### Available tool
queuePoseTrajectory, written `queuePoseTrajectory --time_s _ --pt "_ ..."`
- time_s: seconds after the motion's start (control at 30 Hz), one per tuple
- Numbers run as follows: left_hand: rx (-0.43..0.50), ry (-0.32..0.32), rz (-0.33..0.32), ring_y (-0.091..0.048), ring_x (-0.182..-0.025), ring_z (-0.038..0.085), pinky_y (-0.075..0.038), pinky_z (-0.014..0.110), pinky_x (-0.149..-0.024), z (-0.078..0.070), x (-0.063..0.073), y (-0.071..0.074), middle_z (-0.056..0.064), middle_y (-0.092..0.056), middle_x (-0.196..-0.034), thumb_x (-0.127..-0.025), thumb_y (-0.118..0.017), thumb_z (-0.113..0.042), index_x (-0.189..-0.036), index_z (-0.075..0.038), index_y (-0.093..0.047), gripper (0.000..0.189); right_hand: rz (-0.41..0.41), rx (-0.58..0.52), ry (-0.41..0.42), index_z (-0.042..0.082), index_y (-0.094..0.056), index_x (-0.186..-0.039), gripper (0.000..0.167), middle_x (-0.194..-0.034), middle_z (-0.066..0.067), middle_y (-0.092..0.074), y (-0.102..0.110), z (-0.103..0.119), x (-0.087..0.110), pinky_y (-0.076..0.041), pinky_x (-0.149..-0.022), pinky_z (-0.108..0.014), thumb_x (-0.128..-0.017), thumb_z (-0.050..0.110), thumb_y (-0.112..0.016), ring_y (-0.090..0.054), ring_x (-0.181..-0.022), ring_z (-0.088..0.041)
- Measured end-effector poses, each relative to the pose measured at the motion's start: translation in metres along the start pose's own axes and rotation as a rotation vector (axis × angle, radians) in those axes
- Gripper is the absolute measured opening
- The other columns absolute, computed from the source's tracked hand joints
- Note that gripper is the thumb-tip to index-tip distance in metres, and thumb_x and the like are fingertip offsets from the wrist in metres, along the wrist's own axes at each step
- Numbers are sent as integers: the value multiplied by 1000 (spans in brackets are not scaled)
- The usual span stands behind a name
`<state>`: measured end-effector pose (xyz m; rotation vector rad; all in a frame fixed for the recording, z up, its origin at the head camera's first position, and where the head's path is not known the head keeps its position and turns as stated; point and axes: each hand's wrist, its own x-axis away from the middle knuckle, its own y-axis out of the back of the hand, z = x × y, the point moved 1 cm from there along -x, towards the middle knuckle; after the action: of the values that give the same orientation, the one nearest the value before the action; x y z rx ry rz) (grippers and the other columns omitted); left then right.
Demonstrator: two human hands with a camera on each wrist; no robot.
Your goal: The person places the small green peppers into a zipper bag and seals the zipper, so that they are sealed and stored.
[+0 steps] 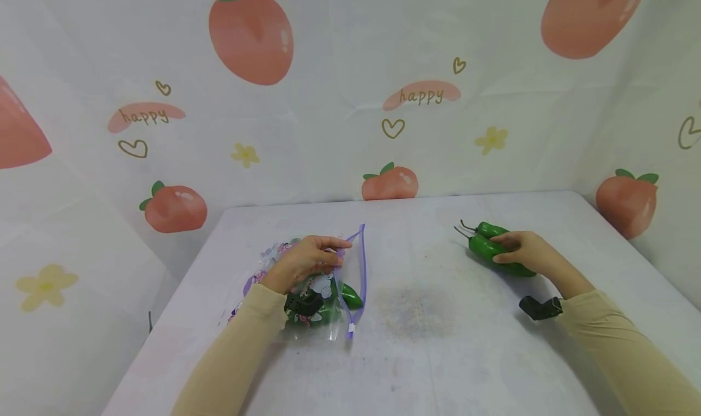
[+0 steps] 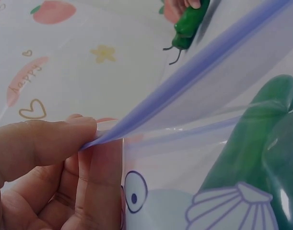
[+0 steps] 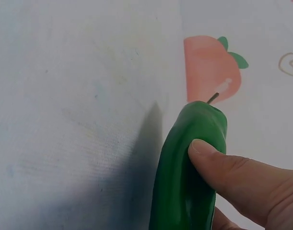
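My left hand (image 1: 308,259) pinches the purple-edged rim of a clear printed zip bag (image 2: 156,100) between thumb and fingers. The bag's mouth gapes toward the right, and green peppers (image 1: 350,297) show inside it. Over at the right, my right hand (image 1: 523,250) grips a long green pepper (image 3: 184,167), its thumb pressed on the side. A second green pepper (image 1: 489,228) is right beside that one, partly covered by the fingers; whether it is held too is hard to tell. Both stems point left in the head view.
A white table (image 1: 416,367) spreads under both hands, with a greyish smudge near its middle. Behind it hangs a white cloth (image 1: 328,136) printed with peaches, hearts and flowers. Dark wrist camera mounts sit at both cuffs.
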<state>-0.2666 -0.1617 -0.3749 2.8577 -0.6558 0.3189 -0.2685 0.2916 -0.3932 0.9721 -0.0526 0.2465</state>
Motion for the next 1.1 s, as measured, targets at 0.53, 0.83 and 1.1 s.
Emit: queuePoseTrajectory --time_s 0.53,0.83,1.1 --pt "10 5 -3 -54 -76 12 -51 22 -70 -2 2 -3 5 -55 -99 -89 -61 6 -131 8 -54 43 -70 -17 6 -5 -50 -135 68 -129 -35 -51 -3 8 3 -42 -90 -62 -86 37 -72 -49 -115 -51" --pt "1 5 4 -54 -76 12 -51 21 -70 -2 1 -3 4 -55 -99 -89 -62 5 -132 8 -54 44 -116 -56 11 -5 -50 -135 69 -127 -33 -54 -5 14 5 -44 -88 -58 -87 41 -70 -51 -115 -50" --pt "4 3 -4 -54 -75 11 -51 21 -69 -2 1 -3 5 -55 -99 -89 -62 5 -131 9 -53 44 -139 -63 21 -1 -51 -136 69 -127 -32 -54 -8 20 5 -47 -84 -54 -88 44 -69 -53 -114 -50"
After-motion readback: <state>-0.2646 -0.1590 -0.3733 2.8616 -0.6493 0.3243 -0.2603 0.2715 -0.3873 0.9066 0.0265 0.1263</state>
